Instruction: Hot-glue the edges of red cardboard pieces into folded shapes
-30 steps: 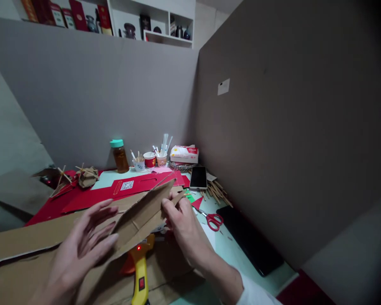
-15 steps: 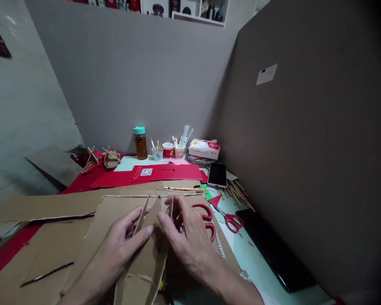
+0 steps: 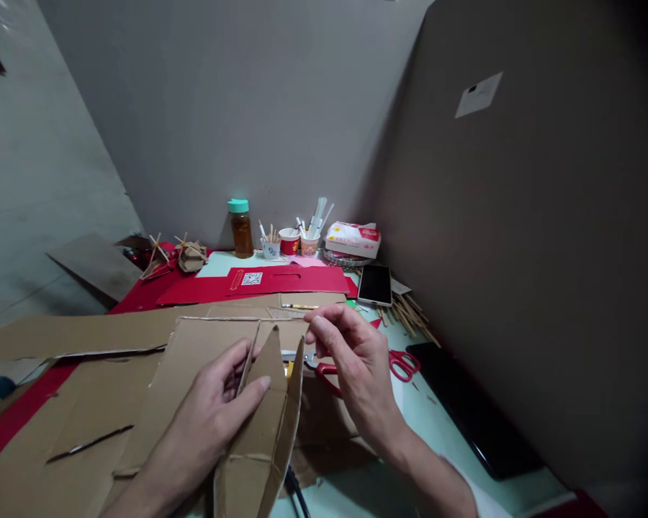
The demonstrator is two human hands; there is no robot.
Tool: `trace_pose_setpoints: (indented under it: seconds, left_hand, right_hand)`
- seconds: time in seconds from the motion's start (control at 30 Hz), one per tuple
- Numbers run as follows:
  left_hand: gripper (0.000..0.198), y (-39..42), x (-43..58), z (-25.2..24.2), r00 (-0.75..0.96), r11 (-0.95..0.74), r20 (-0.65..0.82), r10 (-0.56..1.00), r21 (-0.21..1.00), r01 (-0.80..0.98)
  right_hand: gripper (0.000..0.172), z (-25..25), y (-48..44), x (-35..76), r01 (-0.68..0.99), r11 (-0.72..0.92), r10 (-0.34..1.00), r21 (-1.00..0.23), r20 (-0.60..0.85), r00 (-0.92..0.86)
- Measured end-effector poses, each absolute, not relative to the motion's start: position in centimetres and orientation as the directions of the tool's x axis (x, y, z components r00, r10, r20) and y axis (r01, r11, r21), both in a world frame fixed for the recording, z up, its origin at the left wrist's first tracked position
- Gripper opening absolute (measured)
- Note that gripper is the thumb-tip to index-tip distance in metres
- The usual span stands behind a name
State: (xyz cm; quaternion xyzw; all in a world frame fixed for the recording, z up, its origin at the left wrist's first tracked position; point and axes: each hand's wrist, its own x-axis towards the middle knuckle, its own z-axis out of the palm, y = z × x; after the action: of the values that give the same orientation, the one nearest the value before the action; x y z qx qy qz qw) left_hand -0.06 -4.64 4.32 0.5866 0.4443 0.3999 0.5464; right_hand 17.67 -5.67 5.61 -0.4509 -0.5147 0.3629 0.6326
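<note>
My left hand (image 3: 216,410) grips the left side of a folded cardboard piece (image 3: 256,424), its thumb lying over the inner face. The piece has pointed flaps at its far end and a crease across its lower part. Up and to the right, my right hand (image 3: 356,367) is closed in a pinch just beside the tip of the right flap. Whether it touches that tip, or holds something small, I cannot tell. Behind the right hand lie red-handled scissors (image 3: 327,375), partly hidden. A bit of something yellow (image 3: 289,369) shows between the flaps.
Cardboard sheets (image 3: 108,399) cover the left and middle. Farther right are a second pair of red scissors (image 3: 405,365), a black slab (image 3: 472,410), a phone (image 3: 375,285) and thin sticks (image 3: 410,316). A bottle (image 3: 241,230) and several cups stand at the back.
My right hand has moved up and right, off the right flap's side, and its fingers have drawn together. The left hand still holds the cardboard. The view has tilted downward.
</note>
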Motion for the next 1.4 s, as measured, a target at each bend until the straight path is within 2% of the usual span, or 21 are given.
trace_pose_setpoints:
  seconds: [0.07, 0.23, 0.43, 0.5, 0.6, 0.73, 0.87, 1.07, 1.2, 1.3, 1.4]
  left_hand:
    - [0.018, -4.8, 0.1, 4.5, 0.272, -0.041, 0.0, 0.962, 0.988, 0.147]
    - [0.028, -5.1, 0.1, 4.4, 0.237, -0.129, 0.05, 0.97, 0.936, 0.328]
    - [0.02, -4.9, 0.0, 4.2, 0.282, -0.154, 0.071, 0.957, 0.947, 0.282]
    - [0.016, -4.9, 0.1, 4.1, 0.282, -0.16, 0.085, 0.956, 0.954, 0.253]
    - [0.014, -4.8, 0.4, 4.1, 0.279, -0.182, 0.11, 0.954, 0.951, 0.248]
    - [0.018, -5.1, 0.3, 4.0, 0.315, -0.259, 0.144, 0.938, 0.897, 0.36]
    - [0.019, -5.4, 0.2, 3.5, 0.323, -0.315, 0.178, 0.93, 0.837, 0.447]
    - [0.031, -5.9, 0.4, 2.7, 0.347, -0.314, 0.149, 0.926, 0.814, 0.489]
    - [0.031, -6.0, 0.5, 2.4, 0.34, -0.309, 0.155, 0.927, 0.831, 0.463]
    - [0.031, -5.8, 0.4, 2.6, 0.293, -0.29, 0.173, 0.94, 0.859, 0.423]
    - [0.029, -5.7, 0.4, 3.4, 0.203, -0.251, 0.187, 0.961, 0.9, 0.357]
  right_hand:
    - [0.019, 5.6, -5.8, 17.6, -0.003, 0.319, 0.933, -0.948, 0.313, 0.179]
    - [0.036, 5.3, -5.6, 17.8, 0.04, 0.317, 0.936, -0.948, 0.32, 0.146]
    - [0.046, 5.5, -5.6, 18.1, 0.115, 0.333, 0.923, -0.936, 0.349, 0.162]
    - [0.038, 5.7, -5.7, 18.0, 0.153, 0.333, 0.924, -0.93, 0.355, 0.142]
    - [0.012, 5.9, -5.7, 17.6, 0.213, 0.325, 0.937, -0.922, 0.344, 0.059]
    - [0.002, 5.7, -5.7, 17.0, 0.293, 0.366, 0.922, -0.883, 0.387, 0.015]
    - [0.013, 5.5, -5.9, 16.7, 0.333, 0.398, 0.901, -0.855, 0.432, 0.033]
    - [0.017, 5.4, -6.3, 16.6, 0.312, 0.382, 0.908, -0.87, 0.416, 0.046]
    - [0.018, 5.2, -6.3, 16.5, 0.272, 0.369, 0.916, -0.889, 0.398, 0.059]
    - [0.009, 5.1, -6.2, 16.6, 0.211, 0.349, 0.933, -0.913, 0.36, 0.016]
    - [0.034, 5.6, -6.4, 16.8, 0.112, 0.323, 0.946, -0.94, 0.322, -0.022]
